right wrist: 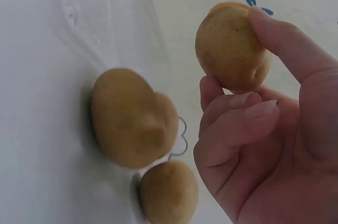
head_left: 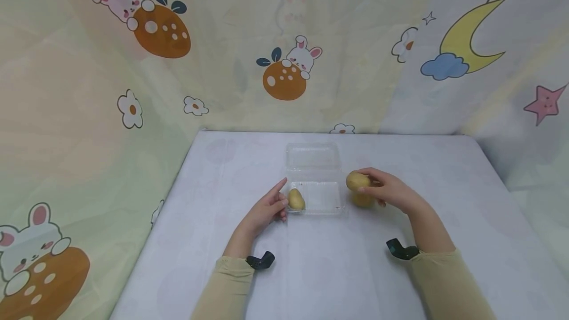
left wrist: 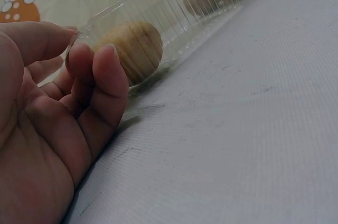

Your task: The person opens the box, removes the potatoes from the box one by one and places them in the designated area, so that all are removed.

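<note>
A clear plastic clamshell box [head_left: 321, 196] lies with its lid [head_left: 312, 157] folded back, away from the person. One potato [head_left: 296, 199] sits in its left end. My left hand [head_left: 268, 207] pinches the box's left rim between thumb and fingers, and the index finger points forward along that side in the head view. Just right of the box, my right hand [head_left: 387, 190] holds a potato [right wrist: 232, 48] up between thumb and fingertips. Below it on the table are more potatoes: a large one [right wrist: 124, 118] with another [right wrist: 168, 123] partly hidden behind it, and a third [right wrist: 170, 192] nearer the palm.
A white cloth covers the table [head_left: 320, 270], whose far edge meets a printed curtain [head_left: 355, 83] with rabbits and flowers. Each wrist wears a small black camera, the left one [head_left: 261, 260] and the right one [head_left: 401, 249] both close over the cloth.
</note>
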Demonstrator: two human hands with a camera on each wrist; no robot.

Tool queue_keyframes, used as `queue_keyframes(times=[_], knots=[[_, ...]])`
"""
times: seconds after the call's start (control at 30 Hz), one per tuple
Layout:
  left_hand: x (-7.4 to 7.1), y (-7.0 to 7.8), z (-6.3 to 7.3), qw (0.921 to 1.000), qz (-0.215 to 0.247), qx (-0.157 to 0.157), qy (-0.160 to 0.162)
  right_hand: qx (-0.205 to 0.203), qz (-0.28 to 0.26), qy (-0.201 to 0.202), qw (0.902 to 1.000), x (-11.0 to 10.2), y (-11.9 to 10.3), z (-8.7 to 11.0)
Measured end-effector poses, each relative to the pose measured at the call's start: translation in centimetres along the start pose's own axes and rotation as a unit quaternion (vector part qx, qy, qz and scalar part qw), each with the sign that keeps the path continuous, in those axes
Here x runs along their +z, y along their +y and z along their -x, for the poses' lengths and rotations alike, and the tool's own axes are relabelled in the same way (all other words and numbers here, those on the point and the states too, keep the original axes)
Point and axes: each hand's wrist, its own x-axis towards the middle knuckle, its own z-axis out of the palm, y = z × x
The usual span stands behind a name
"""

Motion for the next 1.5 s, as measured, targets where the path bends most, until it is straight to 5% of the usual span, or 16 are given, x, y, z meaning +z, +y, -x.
queue_keyframes(times=[0.47,1.5], knots=[[-0.1,-0.2,0.0,1.0,-0.002,-0.001,-0.001,0.008,0.016,0.038,0.9991,-1.7,3.9,2.3],[0.1,0.3,0.1,1.0,-0.009,0.0,0.002,0.017,0.035,0.035,0.9986,-3.2,8.1,4.4]])
